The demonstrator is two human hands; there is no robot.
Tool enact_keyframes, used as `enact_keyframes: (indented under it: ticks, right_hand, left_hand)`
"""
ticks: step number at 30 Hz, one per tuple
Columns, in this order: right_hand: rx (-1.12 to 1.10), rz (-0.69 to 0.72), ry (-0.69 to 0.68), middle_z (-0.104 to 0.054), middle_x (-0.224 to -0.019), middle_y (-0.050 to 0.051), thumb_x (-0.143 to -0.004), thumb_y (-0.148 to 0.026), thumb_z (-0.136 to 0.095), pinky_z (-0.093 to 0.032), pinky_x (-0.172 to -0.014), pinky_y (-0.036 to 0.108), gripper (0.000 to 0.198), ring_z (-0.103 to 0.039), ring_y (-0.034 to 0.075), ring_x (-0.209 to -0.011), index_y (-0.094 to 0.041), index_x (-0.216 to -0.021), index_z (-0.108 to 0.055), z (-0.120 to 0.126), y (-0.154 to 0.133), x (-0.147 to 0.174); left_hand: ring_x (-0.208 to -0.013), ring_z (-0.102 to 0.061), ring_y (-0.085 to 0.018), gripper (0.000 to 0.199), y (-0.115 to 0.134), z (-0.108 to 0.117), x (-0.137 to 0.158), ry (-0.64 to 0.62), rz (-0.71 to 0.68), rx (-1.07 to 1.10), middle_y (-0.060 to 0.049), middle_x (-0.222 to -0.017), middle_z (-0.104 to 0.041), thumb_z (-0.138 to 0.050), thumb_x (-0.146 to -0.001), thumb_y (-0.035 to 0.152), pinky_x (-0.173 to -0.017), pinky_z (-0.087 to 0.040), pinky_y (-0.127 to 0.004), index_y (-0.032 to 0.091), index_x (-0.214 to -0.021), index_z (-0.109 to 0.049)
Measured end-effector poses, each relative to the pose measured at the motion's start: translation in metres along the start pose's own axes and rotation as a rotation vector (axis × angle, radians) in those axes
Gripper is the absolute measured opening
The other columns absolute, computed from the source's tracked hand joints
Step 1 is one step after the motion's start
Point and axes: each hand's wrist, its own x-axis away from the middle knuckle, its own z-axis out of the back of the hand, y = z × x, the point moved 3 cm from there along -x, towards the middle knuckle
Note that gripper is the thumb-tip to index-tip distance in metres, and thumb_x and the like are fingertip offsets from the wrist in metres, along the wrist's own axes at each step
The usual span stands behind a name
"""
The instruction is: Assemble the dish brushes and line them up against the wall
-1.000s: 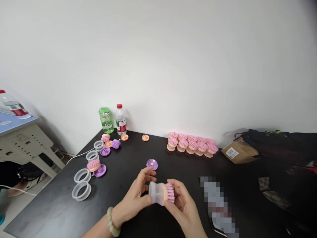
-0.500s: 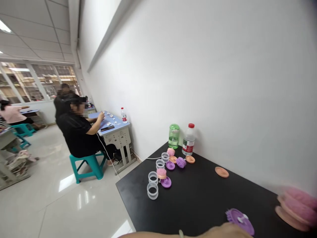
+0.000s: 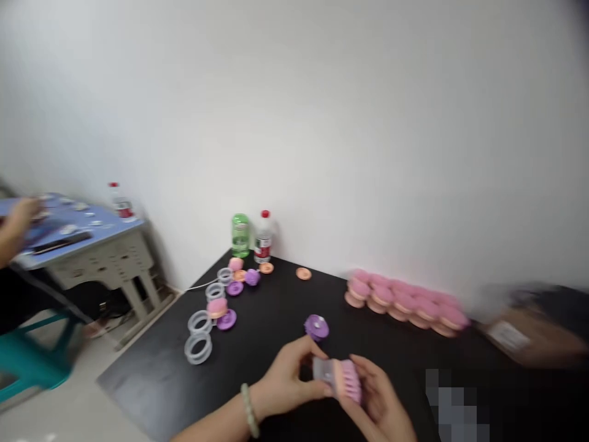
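Note:
At the front of the black table, both my hands close on a small round brush. My left hand (image 3: 288, 376), with a beaded bracelet at the wrist, pinches the clear plastic cup part (image 3: 323, 371) on the brush's left side. My right hand (image 3: 380, 399) grips the pink bristle head (image 3: 351, 382) with its peach base. Cup and base meet, though blur hides whether they are joined. Just beyond my fingers lies a purple brush part (image 3: 317, 327). Clear rings (image 3: 198, 348) stand at the left, beside a pink brush head (image 3: 217, 307) and purple discs (image 3: 226, 320).
Pink brush heads on peach bases (image 3: 402, 302) line the wall at right, near a cardboard box (image 3: 529, 331). A green bottle (image 3: 240, 236) and a red-capped bottle (image 3: 264, 239) stand at the back corner. A co-worker's hand (image 3: 23, 215) is over the blue desk (image 3: 124, 230).
The view has swung right and down, bringing both my hands and the row of pink brush heads into sight. A pink brush with a clear cup is now between my hands.

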Motion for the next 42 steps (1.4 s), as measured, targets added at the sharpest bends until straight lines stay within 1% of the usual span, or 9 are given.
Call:
enact_keyframes:
  ticks: [4,7,11,15,20,26,29,35,42]
  right_hand:
    - [0.124,0.098,0.025,-0.071,-0.11,0.009,-0.074,-0.027,-0.076,-0.061,-0.088,0.037,0.047,-0.071,0.027,-0.104,-0.022,-0.118,-0.06,-0.007,-0.007,-0.008]
    - [0.25,0.145,0.018,-0.07,-0.108,0.007,-0.071,-0.016,-0.072,-0.061,-0.085,0.036,0.05,-0.071,0.025,-0.099,-0.023,-0.119,-0.06,-0.015,-0.008,-0.005]
    - [0.248,0.177,-0.054,-0.069,-0.105,0.007,-0.074,-0.016,-0.07,-0.062,-0.081,0.035,0.048,-0.071,0.023,-0.095,-0.023,-0.12,-0.059,-0.018,-0.014,-0.006]
    - [0.229,0.197,-0.055,-0.067,-0.113,0.011,-0.078,-0.022,-0.068,-0.062,-0.073,0.034,0.044,-0.069,0.022,-0.091,-0.021,-0.121,-0.056,-0.014,-0.017,-0.029]
    - [0.468,0.133,-0.034,-0.062,-0.12,0.011,-0.075,-0.023,-0.068,-0.061,-0.072,0.036,0.049,-0.066,0.026,-0.102,-0.021,-0.122,-0.058,-0.025,0.005,-0.069]
    - [0.617,0.181,0.0,-0.063,-0.123,0.012,-0.069,-0.015,-0.074,-0.049,-0.1,0.055,0.057,-0.059,0.036,-0.119,-0.023,-0.123,-0.059,-0.043,0.03,-0.093]
    - [0.615,0.197,-0.02,-0.067,-0.116,0.012,-0.072,-0.01,-0.069,-0.048,-0.1,0.056,0.051,-0.061,0.035,-0.115,-0.022,-0.12,-0.06,-0.049,0.034,-0.103]
    - [0.574,0.214,-0.107,-0.064,-0.12,0.009,-0.073,-0.009,-0.065,-0.062,-0.078,0.035,0.055,-0.072,0.022,-0.094,-0.022,-0.126,-0.056,-0.076,0.033,-0.14]
    - [0.74,0.259,-0.118,-0.06,-0.13,0.012,-0.078,-0.008,-0.06,-0.056,-0.096,0.042,0.053,-0.06,0.027,-0.119,-0.021,-0.13,-0.056,-0.086,0.025,-0.193]
  left_hand:
    - [-0.087,-0.057,-0.022,0.041,0.002,0.003,-0.002,-0.051,0.012,-0.27,-0.004,-0.095,-0.065,-0.082,-0.071,0.043,-0.08,-0.044,-0.033,0.02,-0.099,-0.064]
    - [-0.103,-0.057,-0.03,0.044,0.003,-0.002,0.002,-0.08,-0.112,-0.499,-0.008,-0.111,-0.066,-0.081,-0.074,0.037,-0.091,-0.042,-0.041,0.025,-0.113,-0.063]
    - [-0.1,-0.058,-0.031,0.033,0.008,-0.001,0.001,-0.099,-0.195,-0.606,-0.008,-0.1,-0.07,-0.08,-0.076,0.032,-0.087,-0.042,-0.041,0.027,-0.107,-0.069]
    - [-0.096,-0.06,-0.028,0.041,0.009,0.024,-0.008,0.108,-0.063,-0.364,-0.007,-0.102,-0.068,-0.085,-0.069,0.031,-0.086,-0.045,-0.038,0.024,-0.106,-0.066]
    - [-0.098,-0.061,-0.023,0.051,0.002,0.048,-0.016,0.266,0.082,0.162,-0.005,-0.109,-0.067,-0.09,-0.061,0.031,-0.084,-0.048,-0.032,0.021,-0.101,-0.061]
    - [-0.086,-0.063,-0.017,0.048,-0.003,0.058,-0.019,0.373,0.165,0.476,-0.002,-0.095,-0.066,-0.09,-0.063,0.032,-0.078,-0.05,-0.03,0.019,-0.099,-0.061]
    - [-0.088,-0.063,-0.017,0.041,-0.001,0.064,-0.019,0.416,0.171,0.56,-0.002,-0.097,-0.064,-0.085,-0.071,0.036,-0.081,-0.051,-0.032,0.019,-0.1,-0.061]
    - [-0.079,-0.057,-0.015,0.042,0.005,0.051,-0.012,0.256,0.157,0.498,-0.001,-0.089,-0.061,-0.08,-0.074,0.047,-0.069,-0.047,-0.026,0.019,-0.098,-0.062]
    - [-0.071,-0.047,-0.012,0.053,0.001,0.031,-0.011,0.063,0.089,0.408,0.0,-0.08,-0.056,-0.086,-0.063,0.053,-0.062,-0.039,-0.022,0.017,-0.092,-0.059]
